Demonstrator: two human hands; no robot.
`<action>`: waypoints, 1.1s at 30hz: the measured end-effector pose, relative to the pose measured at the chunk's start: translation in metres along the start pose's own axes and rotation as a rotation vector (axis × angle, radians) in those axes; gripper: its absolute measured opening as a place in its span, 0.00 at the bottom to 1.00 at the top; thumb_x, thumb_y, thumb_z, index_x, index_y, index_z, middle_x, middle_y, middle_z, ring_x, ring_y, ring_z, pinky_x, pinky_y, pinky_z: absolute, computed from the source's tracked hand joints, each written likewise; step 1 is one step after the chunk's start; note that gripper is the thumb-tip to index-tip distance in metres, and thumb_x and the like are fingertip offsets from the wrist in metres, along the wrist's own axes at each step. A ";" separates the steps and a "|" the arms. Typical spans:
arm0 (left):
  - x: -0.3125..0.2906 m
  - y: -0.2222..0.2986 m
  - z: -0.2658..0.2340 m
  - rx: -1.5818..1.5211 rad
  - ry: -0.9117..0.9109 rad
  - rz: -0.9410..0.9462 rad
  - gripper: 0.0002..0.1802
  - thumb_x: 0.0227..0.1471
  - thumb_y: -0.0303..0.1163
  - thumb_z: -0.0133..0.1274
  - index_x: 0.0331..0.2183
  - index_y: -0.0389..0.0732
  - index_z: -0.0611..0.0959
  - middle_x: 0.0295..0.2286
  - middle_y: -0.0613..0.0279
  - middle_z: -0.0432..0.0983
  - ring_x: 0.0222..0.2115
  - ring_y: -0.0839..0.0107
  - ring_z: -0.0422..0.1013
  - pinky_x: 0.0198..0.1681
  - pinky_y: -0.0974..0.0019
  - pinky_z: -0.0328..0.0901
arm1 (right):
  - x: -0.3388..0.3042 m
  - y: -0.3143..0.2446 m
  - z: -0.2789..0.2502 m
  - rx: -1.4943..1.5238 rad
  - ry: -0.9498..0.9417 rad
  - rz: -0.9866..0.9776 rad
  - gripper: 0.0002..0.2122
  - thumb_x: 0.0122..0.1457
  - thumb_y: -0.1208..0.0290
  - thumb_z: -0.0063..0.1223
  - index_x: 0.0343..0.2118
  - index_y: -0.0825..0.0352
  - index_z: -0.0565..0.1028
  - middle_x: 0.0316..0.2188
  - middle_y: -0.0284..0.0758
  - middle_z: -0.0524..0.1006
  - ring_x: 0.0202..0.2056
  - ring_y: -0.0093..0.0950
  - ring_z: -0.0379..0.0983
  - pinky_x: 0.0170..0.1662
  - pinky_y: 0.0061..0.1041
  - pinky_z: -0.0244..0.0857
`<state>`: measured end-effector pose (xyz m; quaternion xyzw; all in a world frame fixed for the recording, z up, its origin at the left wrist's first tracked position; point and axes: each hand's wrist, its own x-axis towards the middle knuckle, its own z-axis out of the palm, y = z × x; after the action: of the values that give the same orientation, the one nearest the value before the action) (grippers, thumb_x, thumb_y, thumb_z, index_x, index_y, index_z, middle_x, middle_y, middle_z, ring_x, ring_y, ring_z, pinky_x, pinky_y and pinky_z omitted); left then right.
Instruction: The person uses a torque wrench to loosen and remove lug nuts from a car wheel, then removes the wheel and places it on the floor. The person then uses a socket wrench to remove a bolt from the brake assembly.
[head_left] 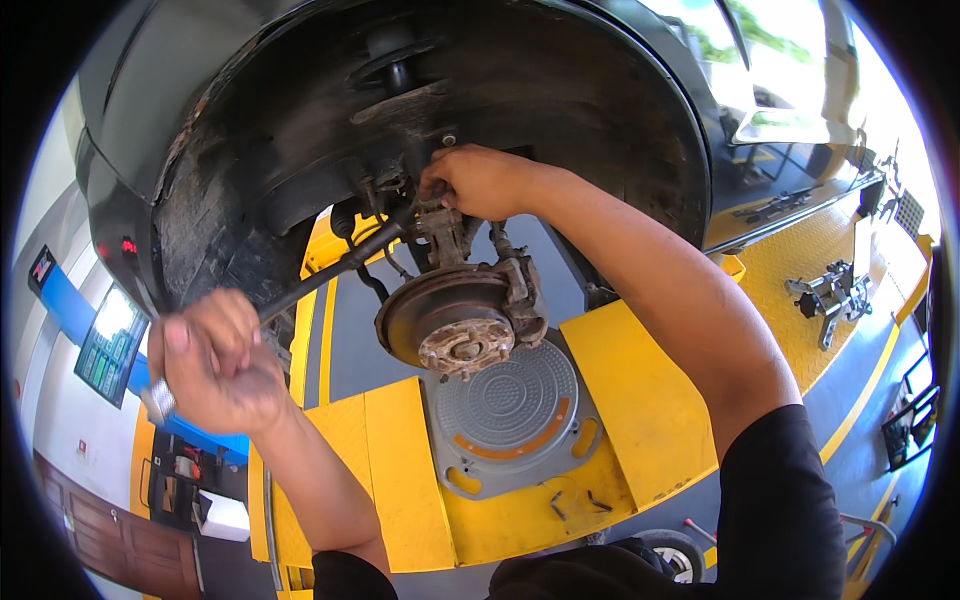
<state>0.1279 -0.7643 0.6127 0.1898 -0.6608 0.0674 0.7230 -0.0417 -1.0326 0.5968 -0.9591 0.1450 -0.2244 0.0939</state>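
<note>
A long wrench [330, 275] with a dark shaft slants up toward the suspension knuckle. My left hand [215, 360] is closed around its handle, whose knurled silver end [158, 400] sticks out past the palm. My right hand [468, 183] is up in the wheel arch, fingers curled at the top of the knuckle [440, 232], close to the wrench's far end. What those fingertips grip is hidden. Below hang the rusty brake disc [395, 325] and wheel hub [466, 346], with the brake caliper [524, 295] to their right. No wheel is on the hub.
Dark wheel-arch lining [590, 150] curves around my hands. Under the hub lies a round grey turntable plate [505, 400] on the yellow lift [640, 390]. Small dark parts [580, 503] rest near it. A clamp device [832, 300] stands right; a loose wheel [675, 553] lies below.
</note>
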 end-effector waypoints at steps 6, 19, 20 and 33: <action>0.026 -0.014 -0.002 -0.064 0.030 -0.093 0.23 0.67 0.35 0.43 0.19 0.49 0.58 0.10 0.69 0.51 0.11 0.79 0.47 0.18 0.69 0.49 | 0.010 -0.002 0.017 -0.056 0.052 -0.041 0.17 0.56 0.77 0.57 0.50 0.63 0.82 0.52 0.43 0.79 0.56 0.42 0.74 0.60 0.39 0.68; 0.097 -0.032 0.034 -0.081 -0.193 -0.225 0.24 0.67 0.37 0.44 0.19 0.50 0.59 0.11 0.70 0.52 0.12 0.80 0.45 0.19 0.72 0.48 | -0.016 0.027 0.028 0.178 0.182 0.055 0.12 0.57 0.78 0.57 0.45 0.67 0.82 0.45 0.44 0.81 0.49 0.46 0.77 0.54 0.41 0.70; 0.099 -0.034 0.039 -0.061 -0.209 -0.224 0.24 0.68 0.37 0.45 0.19 0.49 0.59 0.11 0.70 0.52 0.12 0.80 0.45 0.19 0.71 0.48 | -0.024 0.030 0.029 0.203 0.187 0.062 0.12 0.58 0.78 0.57 0.45 0.67 0.82 0.45 0.44 0.81 0.49 0.46 0.77 0.54 0.41 0.70; 0.026 -0.004 0.042 -0.009 -0.426 0.069 0.21 0.65 0.37 0.46 0.20 0.47 0.62 0.12 0.71 0.54 0.12 0.78 0.50 0.18 0.70 0.49 | -0.118 0.054 0.045 0.384 0.185 0.081 0.11 0.63 0.76 0.55 0.47 0.69 0.81 0.46 0.44 0.81 0.49 0.42 0.78 0.54 0.37 0.71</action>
<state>0.0935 -0.7872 0.6395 0.1735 -0.8050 0.0476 0.5654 -0.1352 -1.0405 0.4966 -0.8921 0.1460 -0.3312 0.2703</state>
